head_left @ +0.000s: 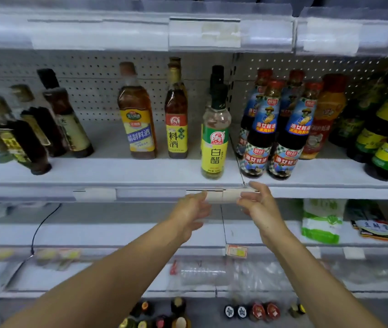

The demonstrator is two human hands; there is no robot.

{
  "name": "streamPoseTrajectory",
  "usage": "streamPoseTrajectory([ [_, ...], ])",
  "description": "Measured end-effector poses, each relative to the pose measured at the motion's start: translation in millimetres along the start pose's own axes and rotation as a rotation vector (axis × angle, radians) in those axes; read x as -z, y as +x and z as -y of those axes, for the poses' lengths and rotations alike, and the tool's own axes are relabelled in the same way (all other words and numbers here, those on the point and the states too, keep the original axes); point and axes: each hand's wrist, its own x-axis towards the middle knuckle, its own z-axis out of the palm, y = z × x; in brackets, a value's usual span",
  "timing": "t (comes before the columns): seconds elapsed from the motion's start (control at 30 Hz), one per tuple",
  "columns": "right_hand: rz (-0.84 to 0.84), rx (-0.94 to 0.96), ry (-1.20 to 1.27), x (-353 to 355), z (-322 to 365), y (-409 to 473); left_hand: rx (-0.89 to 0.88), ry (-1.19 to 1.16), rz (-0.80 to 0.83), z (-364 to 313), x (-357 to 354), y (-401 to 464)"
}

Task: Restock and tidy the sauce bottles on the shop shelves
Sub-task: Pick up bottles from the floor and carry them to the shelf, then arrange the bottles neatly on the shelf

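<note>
On the middle shelf [108, 171] stand a clear white-vinegar bottle [214, 147] with a yellow-green label, two amber cooking-wine bottles [138, 119] [176, 114], and several dark oyster-sauce bottles [287, 138] with red caps. Both my hands are at that shelf's front edge, just below the vinegar bottle. My left hand [193, 209] pinches the left end of a pale price-label strip [221, 195]. My right hand [259, 204] pinches its right end, thumb on top. Neither hand holds a bottle.
Dark soy bottles [65, 124] crowd the shelf's left, green-labelled bottles [387, 143] its right. Several bottle tops [252, 311] stand low down by my arms. The lower shelf holds green-white bags [320, 221]; a black cable [44, 223] hangs at left and a small tag [235, 251] dangles.
</note>
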Motion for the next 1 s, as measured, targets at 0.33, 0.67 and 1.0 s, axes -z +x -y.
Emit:
streamPoseTrajectory([
  [0.33,0.198,-0.137,-0.220,-103.7,-64.3,-75.8,0.124,-0.092,-0.142,94.4,132.6,-50.3],
  [0.67,0.399,-0.264,-0.382,-185.0,-128.9,-114.3,0.255,-0.235,-0.360,184.5,231.1,-79.9],
  [1.0,0.555,-0.341,-0.516,-200.2,-188.3,-92.2,0.332,-0.309,-0.533,249.6,234.5,-72.1],
])
